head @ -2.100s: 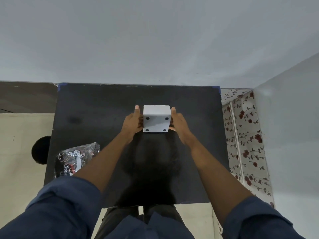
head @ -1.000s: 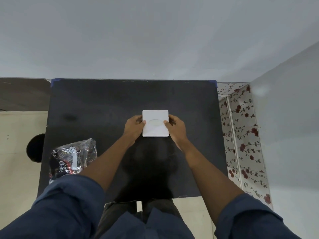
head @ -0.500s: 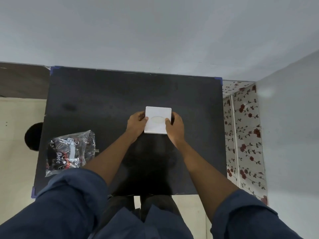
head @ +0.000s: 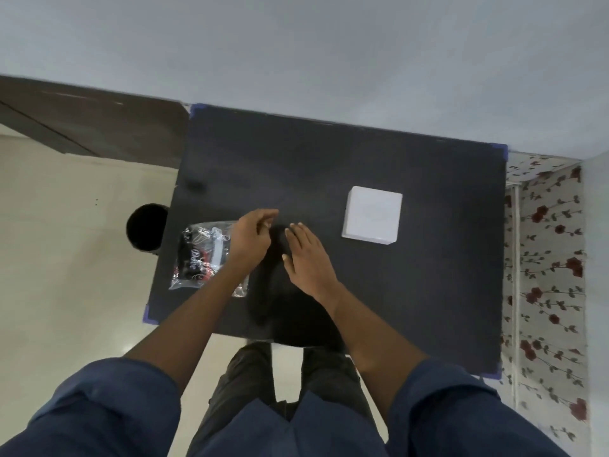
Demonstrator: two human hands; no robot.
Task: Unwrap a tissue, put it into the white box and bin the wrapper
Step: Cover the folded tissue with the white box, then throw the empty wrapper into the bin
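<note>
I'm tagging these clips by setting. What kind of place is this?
Probably a room in a home, set up for recording: a black table with blue-taped corners stands against a plain wall, with floral patterned covering to the right, pale tiled floor and a dark bin beside it.

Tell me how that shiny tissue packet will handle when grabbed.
The tissue packet looks crinkled and glossy, so it probably flexes and may slip. It lies flat on the black table, so it is unlikely to roll. The left hand hovers over its edge.

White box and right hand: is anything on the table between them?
No. In the head view, only bare black table separates the white box from the right hand.
</note>
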